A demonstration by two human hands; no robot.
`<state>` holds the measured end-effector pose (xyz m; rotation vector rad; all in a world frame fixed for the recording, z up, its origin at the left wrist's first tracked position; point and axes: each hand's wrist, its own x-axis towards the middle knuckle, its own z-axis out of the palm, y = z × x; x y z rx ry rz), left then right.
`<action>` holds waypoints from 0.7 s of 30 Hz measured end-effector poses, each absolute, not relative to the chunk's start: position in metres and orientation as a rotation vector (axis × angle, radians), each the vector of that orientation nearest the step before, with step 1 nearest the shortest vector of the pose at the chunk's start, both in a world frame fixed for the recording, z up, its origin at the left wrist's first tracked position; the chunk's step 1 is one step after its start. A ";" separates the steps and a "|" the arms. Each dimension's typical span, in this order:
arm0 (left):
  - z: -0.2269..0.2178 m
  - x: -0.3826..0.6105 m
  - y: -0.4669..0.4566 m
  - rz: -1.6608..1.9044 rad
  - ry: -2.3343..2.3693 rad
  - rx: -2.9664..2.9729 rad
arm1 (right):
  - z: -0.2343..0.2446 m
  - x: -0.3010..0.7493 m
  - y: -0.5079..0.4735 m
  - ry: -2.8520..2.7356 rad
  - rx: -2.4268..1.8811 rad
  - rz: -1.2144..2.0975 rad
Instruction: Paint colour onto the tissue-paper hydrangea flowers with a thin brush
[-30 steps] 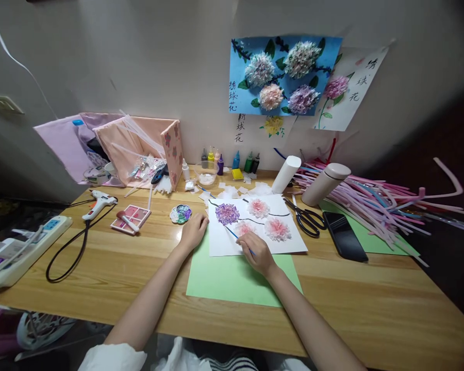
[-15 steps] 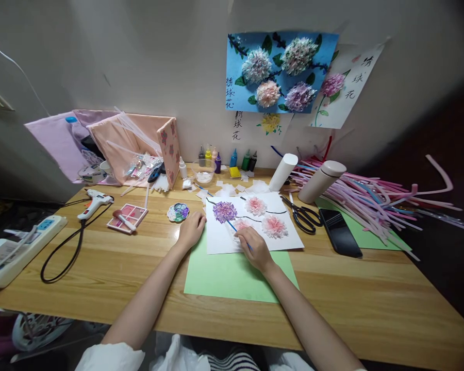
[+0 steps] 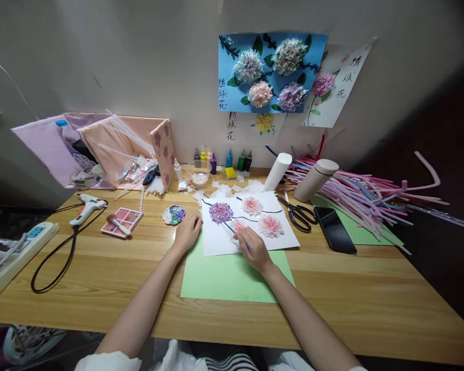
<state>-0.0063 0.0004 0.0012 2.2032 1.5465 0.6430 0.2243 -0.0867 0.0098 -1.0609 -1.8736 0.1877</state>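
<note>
My right hand (image 3: 254,250) grips a slim blue-handled paintbrush (image 3: 229,227), its tip at the lower edge of a purple paper flower (image 3: 221,212). That flower sits on a white sheet (image 3: 216,243) with dark painted stems and pink paper flowers (image 3: 271,225); my right hand partly covers the lower left pink one. Resting on the table, my left hand (image 3: 188,232) is loosely curled beside the sheet's left edge, with nothing visible in it. A small flower-shaped palette (image 3: 174,215) with purple and green paint lies just beyond it. Green paper (image 3: 232,281) lies under the white sheet.
Scissors (image 3: 299,216), a black phone (image 3: 335,230), a tilted-looking bottle (image 3: 316,180) and pink pipe cleaners (image 3: 355,193) are at right. Paint bottles (image 3: 229,158) line the wall. A glue gun (image 3: 88,208), blush palette (image 3: 122,222) and power strip (image 3: 19,260) are at left.
The camera view has turned slightly, so most things appear shifted a little left. Both hands keep nearly the same places, the brush tip still at the purple flower.
</note>
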 end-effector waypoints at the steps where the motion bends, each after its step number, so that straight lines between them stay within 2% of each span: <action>1: 0.001 -0.007 0.001 0.642 1.543 2.205 | 0.010 0.227 -0.087 -1.845 -1.080 0.186; 21: 0.003 -0.004 -0.001 0.706 1.505 2.197 | 0.019 0.240 -0.079 -1.462 -1.344 0.364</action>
